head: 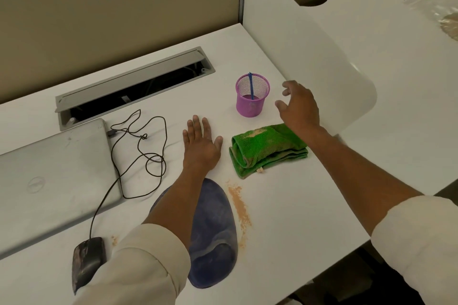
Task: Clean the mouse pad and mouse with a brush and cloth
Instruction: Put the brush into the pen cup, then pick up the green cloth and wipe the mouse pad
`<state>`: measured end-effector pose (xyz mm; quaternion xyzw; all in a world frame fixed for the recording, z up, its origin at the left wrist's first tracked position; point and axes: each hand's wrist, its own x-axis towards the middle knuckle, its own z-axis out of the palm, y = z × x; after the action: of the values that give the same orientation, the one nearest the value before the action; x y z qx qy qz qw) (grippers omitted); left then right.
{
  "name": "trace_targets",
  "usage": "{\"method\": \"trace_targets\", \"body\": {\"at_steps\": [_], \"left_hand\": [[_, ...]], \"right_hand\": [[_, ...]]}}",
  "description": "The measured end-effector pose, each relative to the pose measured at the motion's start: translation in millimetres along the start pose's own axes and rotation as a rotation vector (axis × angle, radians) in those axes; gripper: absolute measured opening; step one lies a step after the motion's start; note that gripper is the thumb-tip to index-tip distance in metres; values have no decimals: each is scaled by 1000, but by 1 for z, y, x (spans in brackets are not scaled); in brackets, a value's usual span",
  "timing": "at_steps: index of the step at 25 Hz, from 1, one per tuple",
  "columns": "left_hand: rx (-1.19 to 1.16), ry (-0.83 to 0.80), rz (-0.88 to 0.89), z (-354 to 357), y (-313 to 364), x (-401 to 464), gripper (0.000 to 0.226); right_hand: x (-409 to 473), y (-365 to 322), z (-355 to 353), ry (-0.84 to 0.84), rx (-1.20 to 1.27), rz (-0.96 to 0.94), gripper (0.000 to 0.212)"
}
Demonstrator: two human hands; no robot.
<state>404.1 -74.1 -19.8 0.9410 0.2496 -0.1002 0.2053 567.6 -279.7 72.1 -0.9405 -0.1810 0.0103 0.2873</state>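
Note:
A dusty blue mouse pad (215, 235) with a wrist rest lies near the desk's front edge, partly under my left forearm. A black wired mouse (86, 260) sits at the front left, its far side hidden by my sleeve. A blue brush (251, 85) stands in a purple mesh cup (250, 104). A folded green cloth (265, 150), stained brown, lies right of my left hand. My left hand (200, 143) rests flat on the desk, fingers apart. My right hand (298, 106) hovers open just right of the cup, above the cloth's far end.
Brown powder (239, 205) is spilled on the white desk (297, 205) along the pad's right side. A closed grey laptop (57, 176) lies at the left, the mouse cable (148, 156) looped beside it. An open cable tray (133, 86) runs along the back. A white divider panel (309, 44) stands at the right.

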Motion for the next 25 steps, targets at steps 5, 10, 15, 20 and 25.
{"method": "trace_targets", "body": {"at_steps": [5, 10, 15, 20, 25], "left_hand": [[-85, 175, 95, 5, 44, -36, 70], [-66, 214, 327, 18, 99, -69, 68], [0, 25, 337, 34, 107, -82, 68], [85, -56, 327, 40, 98, -83, 75], [103, -93, 326, 40, 99, -83, 81]], "right_hand": [[-46, 32, 10, -109, -106, 70, 56], [-60, 40, 13, -169, -134, 194, 69], [-65, 41, 13, -223, -50, 312, 80], [-65, 39, 10, -246, 78, 474, 90], [-66, 34, 0, -282, 128, 577, 59]]}}
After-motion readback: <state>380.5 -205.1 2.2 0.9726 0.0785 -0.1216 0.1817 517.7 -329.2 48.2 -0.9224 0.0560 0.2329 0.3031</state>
